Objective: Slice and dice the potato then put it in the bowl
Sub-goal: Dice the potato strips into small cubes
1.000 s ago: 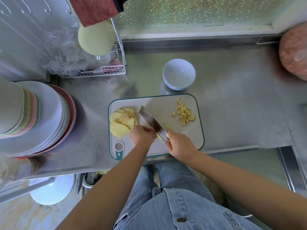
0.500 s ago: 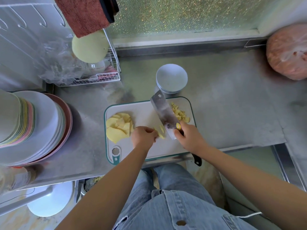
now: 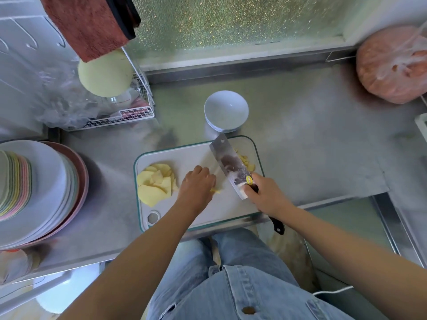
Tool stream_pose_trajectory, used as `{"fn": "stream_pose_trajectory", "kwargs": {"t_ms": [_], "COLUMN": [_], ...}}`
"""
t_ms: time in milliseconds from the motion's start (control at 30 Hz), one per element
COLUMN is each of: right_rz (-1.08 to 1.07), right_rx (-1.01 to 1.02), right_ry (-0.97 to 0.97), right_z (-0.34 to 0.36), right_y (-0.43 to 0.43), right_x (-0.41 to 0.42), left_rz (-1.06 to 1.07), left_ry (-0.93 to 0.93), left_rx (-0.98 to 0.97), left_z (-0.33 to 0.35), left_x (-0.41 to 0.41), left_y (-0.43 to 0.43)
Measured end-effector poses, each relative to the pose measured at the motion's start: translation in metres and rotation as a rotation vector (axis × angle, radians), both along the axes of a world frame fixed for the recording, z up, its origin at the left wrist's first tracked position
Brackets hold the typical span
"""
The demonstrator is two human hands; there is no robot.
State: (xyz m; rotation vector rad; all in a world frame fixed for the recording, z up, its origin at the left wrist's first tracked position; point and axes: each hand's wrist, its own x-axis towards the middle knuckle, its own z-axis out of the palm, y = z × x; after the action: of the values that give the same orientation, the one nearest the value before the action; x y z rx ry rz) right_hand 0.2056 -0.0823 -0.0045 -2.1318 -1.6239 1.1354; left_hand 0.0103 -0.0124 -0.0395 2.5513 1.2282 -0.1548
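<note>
Two hands work at a cutting board (image 3: 184, 155): the left hand (image 3: 196, 188) curls over a few potato strips (image 3: 216, 191), and the right hand (image 3: 268, 197) grips a knife (image 3: 231, 165), blade angled over the diced pieces (image 3: 248, 163). Uncut slices (image 3: 154, 183) wait at the board's left, and the bowl (image 3: 225, 110) stands empty behind. Tucked fingertips and short, even cuts would serve best. Around them are a steel counter (image 3: 312, 146), stacked plates (image 3: 41, 188) and a frosted window (image 3: 231, 24).

Table (image 3: 312, 139): stainless steel, surface dull and smeared. White cutting board (image 3: 191, 155) with green rim set at near edge, centre. White bowl (image 3: 227, 107) stood just behind board. Wire rack (image 3: 136, 114) placed at far left corner. Plate stack (image 3: 46, 188) noted at left edge. Pink bagged bundle (image 3: 390, 65) lodged at far right corner.
</note>
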Motion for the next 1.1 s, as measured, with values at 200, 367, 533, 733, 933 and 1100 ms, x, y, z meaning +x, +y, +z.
{"fn": "stream_pose_trajectory", "kwargs": {"t_ms": [200,367,533,733,933,1100], "right_rz": [0.189,0.487,0.550,0.347,0.456,0.424], "right_rx": [0.216,0.468,0.462,0.315,0.181,0.131], "right_ry": [-0.205,-0.293,-0.234,0.184,0.041,-0.045], "right_z": [0.005,0.010,0.001,0.007,0.007,-0.007], "right_y": [0.011,0.013,0.011,0.026,0.050,0.063], "right_x": [-0.009,-0.023,-0.029,-0.047,-0.073,-0.081], "left_rz": [0.522,1.239,1.493,1.488,1.435,1.402], "left_ry": [-0.455,-0.913,-0.955,-0.960,-0.886,-0.822], "left_rx": [-0.134,-0.749,-0.821,-0.715,-0.670,-0.639], "left_z": [0.006,0.038,0.039,0.040,0.039,0.042], "left_x": [-0.019,-0.010,-0.019,-0.029,-0.032,-0.039], "left_y": [-0.006,0.001,-0.005,-0.009,-0.012,-0.014]}}
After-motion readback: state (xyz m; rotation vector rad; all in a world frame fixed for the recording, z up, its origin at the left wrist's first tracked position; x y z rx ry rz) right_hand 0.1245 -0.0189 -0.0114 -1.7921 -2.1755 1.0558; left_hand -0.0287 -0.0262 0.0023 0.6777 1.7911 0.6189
